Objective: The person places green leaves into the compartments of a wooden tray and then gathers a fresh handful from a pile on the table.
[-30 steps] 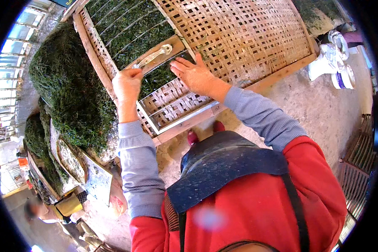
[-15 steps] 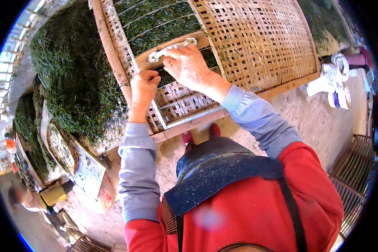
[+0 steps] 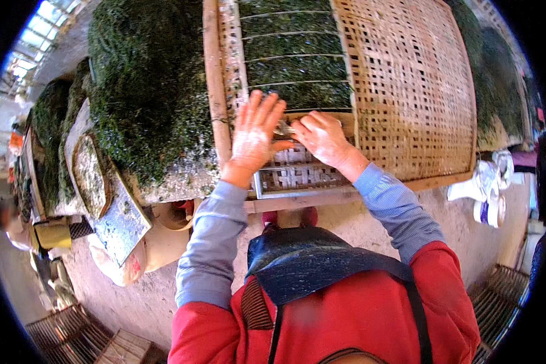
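My right hand [image 3: 324, 136] is curled around the pale handle [image 3: 282, 128] of a flat wooden board [image 3: 347, 121], which lies across the near part of a narrow frame [image 3: 241, 60] with thin crossbars. Beside it on the left, my left hand [image 3: 256, 130] is open, its fingers spread and its thumb pointing toward the handle. Whether the thumb touches the handle is unclear. Dark green shredded stuff like seaweed [image 3: 294, 45] fills the frame beyond the board. Nearer me, bare woven mat [image 3: 303, 177] shows inside the frame.
A woven bamboo mat [image 3: 412, 79] spreads to the right. Left of the frame rises a big dark green heap [image 3: 145, 79]. White rolls [image 3: 491, 188] sit at the right. Slatted racks [image 3: 500, 297] stand on the floor, and a person [image 3: 15, 227] is at far left.
The board has slid nearer to me along the frame. My left hand has gone from closed at the frame's left side to open beside the board. The view has turned.
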A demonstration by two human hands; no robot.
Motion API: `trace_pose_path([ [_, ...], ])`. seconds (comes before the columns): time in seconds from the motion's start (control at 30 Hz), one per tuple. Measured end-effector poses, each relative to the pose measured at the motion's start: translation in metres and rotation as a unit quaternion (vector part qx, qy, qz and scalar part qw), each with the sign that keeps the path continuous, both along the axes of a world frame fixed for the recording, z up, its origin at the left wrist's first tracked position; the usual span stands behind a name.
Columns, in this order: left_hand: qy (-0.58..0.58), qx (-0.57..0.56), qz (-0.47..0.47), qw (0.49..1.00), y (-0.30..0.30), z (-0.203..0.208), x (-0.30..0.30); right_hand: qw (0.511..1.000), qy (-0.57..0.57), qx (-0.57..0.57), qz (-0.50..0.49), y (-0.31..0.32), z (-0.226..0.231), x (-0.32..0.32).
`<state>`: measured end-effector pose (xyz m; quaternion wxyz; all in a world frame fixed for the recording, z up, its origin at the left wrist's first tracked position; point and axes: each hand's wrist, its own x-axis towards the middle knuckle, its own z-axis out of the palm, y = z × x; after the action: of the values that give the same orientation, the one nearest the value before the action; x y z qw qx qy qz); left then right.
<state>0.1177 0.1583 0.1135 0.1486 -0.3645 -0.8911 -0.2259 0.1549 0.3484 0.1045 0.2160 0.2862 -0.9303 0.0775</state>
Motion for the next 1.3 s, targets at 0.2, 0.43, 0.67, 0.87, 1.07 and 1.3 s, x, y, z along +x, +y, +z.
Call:
trace_pose_path([
  [0.2,0.008,-0.068,0.028,0.997,0.005,-0.032,-0.008,0.997,-0.013,-0.069,0.043,0.015,-0.01,-0.021],
  [0.43,-0.024,-0.063,0.023,0.997,-0.002,-0.035,-0.011,0.979,-0.017,-0.2,0.046,0.006,0.002,-0.024],
  [0.67,-0.026,0.022,-0.023,0.999,-0.027,-0.044,-0.021,0.775,-0.187,-0.601,0.053,-0.156,0.044,-0.074],
  [0.87,0.03,0.054,0.204,0.977,-0.227,-0.02,-0.056,0.764,-0.224,-0.605,-0.011,-0.27,-0.012,-0.137],
  [1.07,0.045,-0.144,0.31,0.939,-0.401,-0.03,-0.111,0.906,-0.25,-0.342,0.009,-0.393,-0.068,-0.163],
  [1.3,0.004,-0.096,0.287,0.953,-0.408,-0.039,-0.133,0.817,-0.346,-0.459,-0.054,-0.404,-0.074,-0.222],
])
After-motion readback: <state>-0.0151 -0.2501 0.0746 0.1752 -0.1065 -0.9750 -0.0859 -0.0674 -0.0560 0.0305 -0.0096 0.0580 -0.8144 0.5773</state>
